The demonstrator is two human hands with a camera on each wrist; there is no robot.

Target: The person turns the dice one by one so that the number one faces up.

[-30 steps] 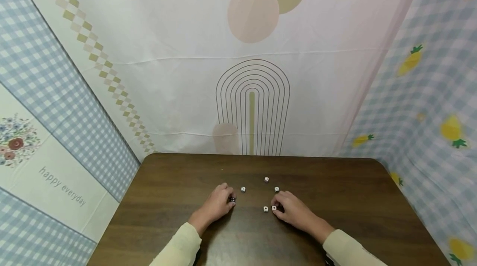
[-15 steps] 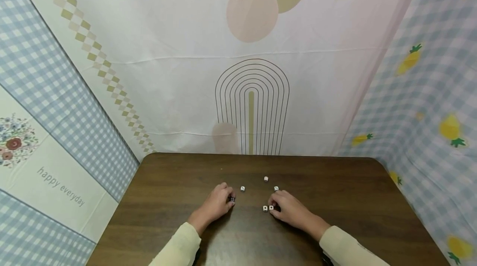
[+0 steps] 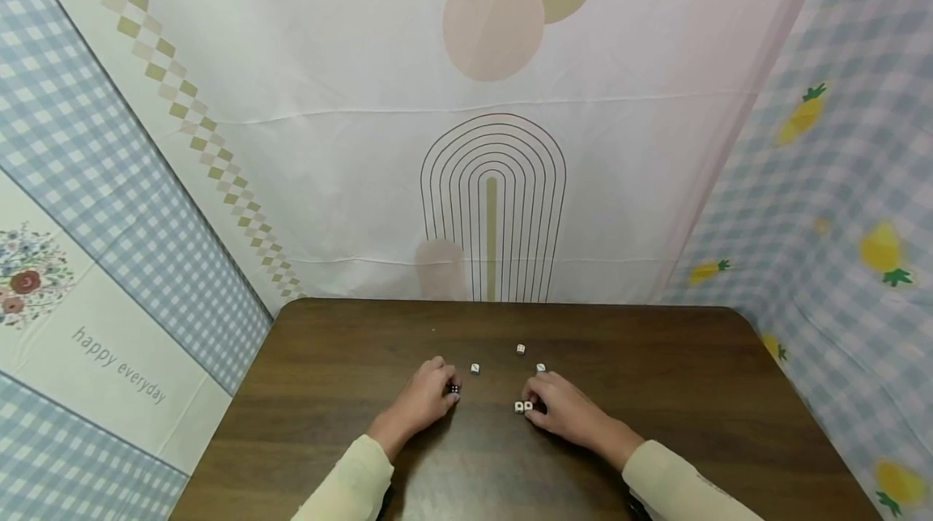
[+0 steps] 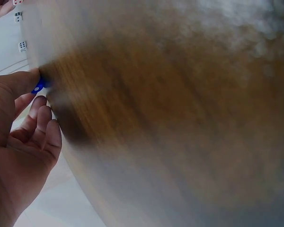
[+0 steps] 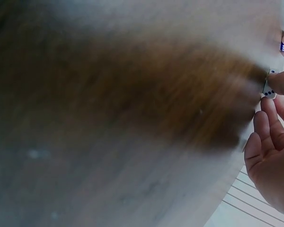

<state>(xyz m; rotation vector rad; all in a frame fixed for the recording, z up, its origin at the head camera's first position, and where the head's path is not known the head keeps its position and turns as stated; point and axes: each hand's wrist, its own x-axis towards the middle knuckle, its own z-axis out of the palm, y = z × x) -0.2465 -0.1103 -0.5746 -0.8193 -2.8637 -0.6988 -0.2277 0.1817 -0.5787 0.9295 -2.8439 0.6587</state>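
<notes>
My left hand (image 3: 423, 395) rests low over the table and pinches a dark blue die (image 3: 454, 389) with white dots between thumb and finger; the die also shows blue in the left wrist view (image 4: 38, 87). My right hand (image 3: 572, 409) pinches a white die (image 3: 528, 406) between thumb and fingertips. That die sits right against a second white die (image 3: 519, 407) on its left. In the right wrist view, the thumb covers part of the white dice (image 5: 270, 91). Just beyond my right fingers is another white die (image 3: 540, 368), partly hidden by them.
Two more white dice lie farther back, one die (image 3: 475, 369) near my left fingers and one die (image 3: 521, 349) behind the others. The brown wooden table (image 3: 350, 335) meets a white printed cloth (image 3: 350, 181) at its far edge; checked cloths hang at both sides.
My right hand has slid left with its white die, narrowing the gap until it meets the neighbouring white die. The left hand stays in place with the blue die.
</notes>
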